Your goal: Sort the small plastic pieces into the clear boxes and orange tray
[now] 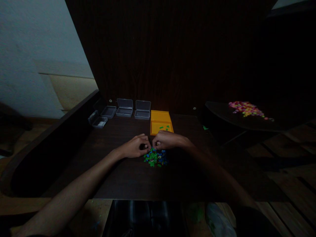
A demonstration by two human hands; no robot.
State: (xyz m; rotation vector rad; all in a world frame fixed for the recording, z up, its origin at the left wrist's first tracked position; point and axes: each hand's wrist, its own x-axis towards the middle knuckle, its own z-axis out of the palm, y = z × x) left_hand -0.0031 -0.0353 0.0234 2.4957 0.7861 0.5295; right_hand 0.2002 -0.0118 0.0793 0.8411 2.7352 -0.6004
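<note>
A small heap of green and blue pieces [155,158] lies on the dark table [123,177]. My left hand [136,147] and my right hand [166,140] rest side by side at the far edge of the heap, fingers curled and fingertips pinched down into the pieces. What each pinch holds is too small to make out. Just beyond my right hand stands an open orange box [160,121] with a few green pieces inside.
Several clear plastic boxes [124,108] stand open in a row at the table's back left. A heap of pink and yellow pieces [245,108] lies on a dark surface to the right. A dark panel rises behind the table.
</note>
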